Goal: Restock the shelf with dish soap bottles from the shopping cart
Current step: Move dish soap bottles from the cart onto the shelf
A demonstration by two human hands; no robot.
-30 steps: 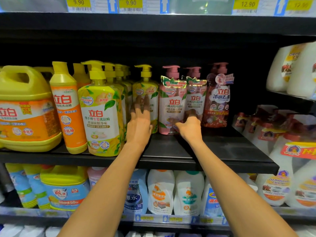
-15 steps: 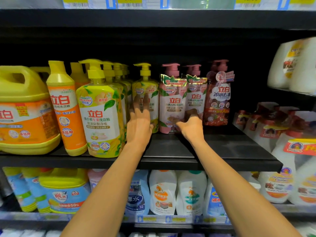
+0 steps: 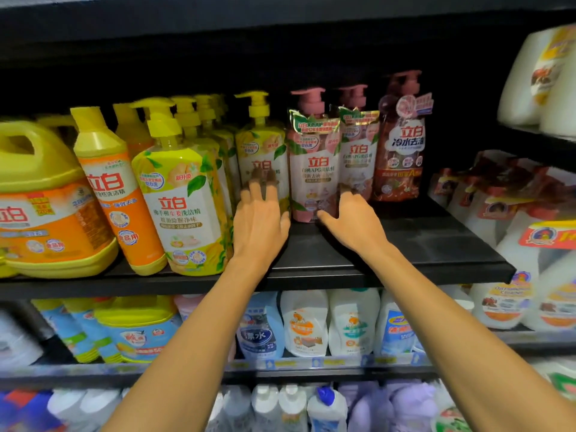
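Observation:
On the black middle shelf [image 3: 405, 244] stands a yellow pump dish soap bottle [image 3: 261, 141], with two pink pump bottles [image 3: 313, 163] [image 3: 358, 145] and a dark red one [image 3: 400, 157] to its right. My left hand [image 3: 260, 219] lies flat against the lower front of the yellow bottle, fingers spread. My right hand [image 3: 352, 219] rests on the shelf at the pink bottles' bases. Its thumb touches the front pink bottle and its fingers reach up against the second one. Neither hand lifts anything. The shopping cart is out of view.
Left of my hands a row of yellow pump bottles [image 3: 180, 201], an orange bottle [image 3: 115, 194] and a large yellow jug [image 3: 37, 207] fill the shelf. White jugs [image 3: 530, 244] crowd the right unit. Lower shelves hold white and blue bottles [image 3: 305, 325].
My right thumb has spread left to the front pink bottle's base and the fingers have uncurled. The left hand stays on the yellow bottle. The camera has tilted down slightly.

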